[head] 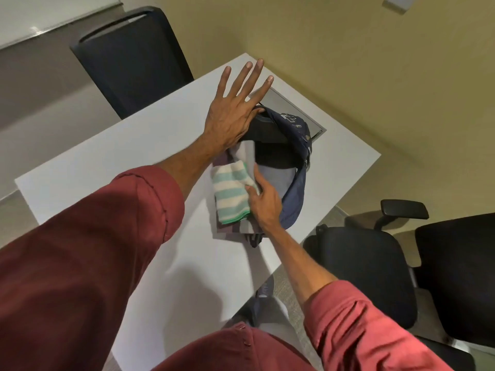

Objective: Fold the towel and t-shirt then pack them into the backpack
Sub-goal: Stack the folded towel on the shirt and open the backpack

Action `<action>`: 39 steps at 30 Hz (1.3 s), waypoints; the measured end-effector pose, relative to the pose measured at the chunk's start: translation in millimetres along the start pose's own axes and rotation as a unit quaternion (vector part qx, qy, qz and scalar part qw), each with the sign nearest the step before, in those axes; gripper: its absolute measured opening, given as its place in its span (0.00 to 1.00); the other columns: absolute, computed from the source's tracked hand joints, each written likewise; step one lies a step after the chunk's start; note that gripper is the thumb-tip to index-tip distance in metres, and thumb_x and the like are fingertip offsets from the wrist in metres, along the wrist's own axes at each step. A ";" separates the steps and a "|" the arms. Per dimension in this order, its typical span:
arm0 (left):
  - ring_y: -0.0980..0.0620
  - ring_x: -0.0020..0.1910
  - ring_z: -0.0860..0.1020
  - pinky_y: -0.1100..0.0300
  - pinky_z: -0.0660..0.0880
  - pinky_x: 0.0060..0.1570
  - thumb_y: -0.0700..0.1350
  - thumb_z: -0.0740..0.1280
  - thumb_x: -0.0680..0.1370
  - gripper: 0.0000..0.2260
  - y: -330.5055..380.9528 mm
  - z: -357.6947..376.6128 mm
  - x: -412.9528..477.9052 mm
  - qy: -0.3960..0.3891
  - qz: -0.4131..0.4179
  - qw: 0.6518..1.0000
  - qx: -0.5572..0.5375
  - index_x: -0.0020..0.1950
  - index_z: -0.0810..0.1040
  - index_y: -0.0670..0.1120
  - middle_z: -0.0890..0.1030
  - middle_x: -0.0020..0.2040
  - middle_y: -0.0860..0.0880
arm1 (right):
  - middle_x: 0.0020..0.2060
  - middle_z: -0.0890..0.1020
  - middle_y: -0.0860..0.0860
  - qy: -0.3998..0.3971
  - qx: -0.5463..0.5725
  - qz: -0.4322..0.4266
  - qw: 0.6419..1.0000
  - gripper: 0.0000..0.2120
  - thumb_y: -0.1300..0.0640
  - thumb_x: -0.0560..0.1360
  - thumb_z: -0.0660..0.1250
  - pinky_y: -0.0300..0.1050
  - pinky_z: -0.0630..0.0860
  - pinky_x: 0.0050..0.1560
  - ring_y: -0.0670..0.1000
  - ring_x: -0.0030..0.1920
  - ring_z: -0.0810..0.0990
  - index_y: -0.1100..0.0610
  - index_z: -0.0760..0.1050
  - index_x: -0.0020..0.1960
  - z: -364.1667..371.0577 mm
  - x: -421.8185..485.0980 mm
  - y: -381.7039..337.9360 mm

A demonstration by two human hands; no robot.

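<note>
A navy backpack [296,167] lies open on the white table [120,162], its mouth facing me. A folded towel with green and white stripes [231,192] sits on a folded dark and grey t-shirt [247,153] at the backpack's opening. My right hand [263,199] grips the right edge of the folded stack, thumb on top, next to the backpack's inner lining. My left hand [235,105] is spread flat with straight fingers over the backpack's top edge, its thumb hidden behind the rim. Most of the t-shirt is hidden under the towel.
A black chair [128,60] stands at the table's far side. Another black office chair [375,266] with an armrest is close on the right. A grey recessed panel [292,105] lies in the tabletop behind the backpack. A strap [254,239] hangs near the table's near edge.
</note>
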State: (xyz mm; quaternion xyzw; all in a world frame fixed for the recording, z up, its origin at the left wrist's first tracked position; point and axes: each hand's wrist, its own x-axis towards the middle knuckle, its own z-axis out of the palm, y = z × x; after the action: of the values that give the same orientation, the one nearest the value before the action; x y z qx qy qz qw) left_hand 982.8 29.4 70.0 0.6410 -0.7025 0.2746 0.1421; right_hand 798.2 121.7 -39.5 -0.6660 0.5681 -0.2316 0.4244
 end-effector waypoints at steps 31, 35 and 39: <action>0.41 0.88 0.51 0.34 0.53 0.84 0.63 0.49 0.89 0.31 14.5 4.0 1.3 -0.092 -0.020 0.995 -0.020 0.89 0.48 0.51 0.50 0.88 0.43 | 0.87 0.40 0.53 -0.077 -0.467 -0.082 0.877 0.29 0.46 0.91 0.42 0.60 0.42 0.86 0.54 0.87 0.39 0.55 0.40 0.88 -8.5 46.6 22.3; 0.41 0.88 0.49 0.36 0.52 0.85 0.63 0.47 0.89 0.31 21.2 -1.7 -7.4 -0.122 -0.009 0.992 -0.030 0.89 0.46 0.52 0.47 0.89 0.43 | 0.87 0.38 0.53 -0.093 -0.474 -0.106 0.869 0.30 0.45 0.90 0.43 0.60 0.42 0.86 0.53 0.87 0.37 0.54 0.39 0.88 -9.3 26.0 29.0; 0.42 0.88 0.49 0.37 0.53 0.84 0.63 0.46 0.88 0.32 30.4 -4.7 -25.4 -0.159 0.043 0.985 -0.045 0.89 0.45 0.52 0.46 0.89 0.44 | 0.87 0.39 0.52 -0.120 -0.463 -0.138 0.867 0.30 0.45 0.90 0.44 0.59 0.41 0.86 0.53 0.87 0.37 0.52 0.39 0.88 -10.7 -0.6 30.7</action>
State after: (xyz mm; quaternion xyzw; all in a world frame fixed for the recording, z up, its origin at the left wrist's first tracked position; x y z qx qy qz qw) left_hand 955.9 53.8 53.6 0.6389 -0.7545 0.1432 0.0452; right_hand 772.3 119.2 -59.1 -0.8803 0.4571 0.0837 0.0954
